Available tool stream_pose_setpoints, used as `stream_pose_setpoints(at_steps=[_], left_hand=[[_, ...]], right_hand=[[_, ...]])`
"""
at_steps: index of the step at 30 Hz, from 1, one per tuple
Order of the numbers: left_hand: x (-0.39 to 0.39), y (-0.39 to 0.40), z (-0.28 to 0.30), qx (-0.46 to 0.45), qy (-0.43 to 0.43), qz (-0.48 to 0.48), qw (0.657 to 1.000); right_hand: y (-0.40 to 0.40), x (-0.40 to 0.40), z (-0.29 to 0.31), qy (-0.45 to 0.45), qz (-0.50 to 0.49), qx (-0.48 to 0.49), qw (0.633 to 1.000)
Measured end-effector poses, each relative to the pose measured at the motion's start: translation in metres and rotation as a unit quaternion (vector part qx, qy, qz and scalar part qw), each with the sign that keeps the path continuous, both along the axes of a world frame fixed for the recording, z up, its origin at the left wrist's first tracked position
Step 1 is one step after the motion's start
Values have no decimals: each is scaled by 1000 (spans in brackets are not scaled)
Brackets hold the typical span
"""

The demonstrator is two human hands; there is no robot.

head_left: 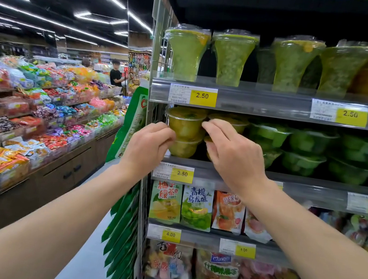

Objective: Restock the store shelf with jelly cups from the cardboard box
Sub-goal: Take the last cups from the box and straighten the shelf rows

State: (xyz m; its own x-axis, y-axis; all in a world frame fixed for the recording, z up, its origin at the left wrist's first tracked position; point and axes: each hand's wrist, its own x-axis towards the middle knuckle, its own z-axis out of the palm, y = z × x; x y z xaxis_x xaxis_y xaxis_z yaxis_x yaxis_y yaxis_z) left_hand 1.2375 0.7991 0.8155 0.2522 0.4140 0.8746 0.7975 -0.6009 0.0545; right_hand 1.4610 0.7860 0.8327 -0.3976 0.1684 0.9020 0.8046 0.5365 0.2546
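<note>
My left hand [149,140] and right hand [233,149], fingers curled, pinch top cup [185,123] of stack on shelf [313,182]. Risk: uneven push topples stack.

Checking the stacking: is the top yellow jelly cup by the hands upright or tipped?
Upright: the top yellow jelly cup sits lid-up, level, on the lower cup.

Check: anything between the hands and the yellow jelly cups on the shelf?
Nothing visible. The left hand and right hand are already at the stacked yellow jelly cups on the shelf; the green cups sit off to the right.
</note>
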Motion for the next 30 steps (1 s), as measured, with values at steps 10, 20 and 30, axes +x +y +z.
stream_pose_setpoints(at_steps=[10,20,30], left_hand=[[-27,7,3,5,14,-7,1000],[-22,0,2,-13,-10,12,1000],[44,-14,4,30,-58,-28,997]], right_hand=[[13,-35,19,-7,-48,-42,998],[14,-31,21,28,5,-45,999],[-5,45,-7,96,4,-44,994]])
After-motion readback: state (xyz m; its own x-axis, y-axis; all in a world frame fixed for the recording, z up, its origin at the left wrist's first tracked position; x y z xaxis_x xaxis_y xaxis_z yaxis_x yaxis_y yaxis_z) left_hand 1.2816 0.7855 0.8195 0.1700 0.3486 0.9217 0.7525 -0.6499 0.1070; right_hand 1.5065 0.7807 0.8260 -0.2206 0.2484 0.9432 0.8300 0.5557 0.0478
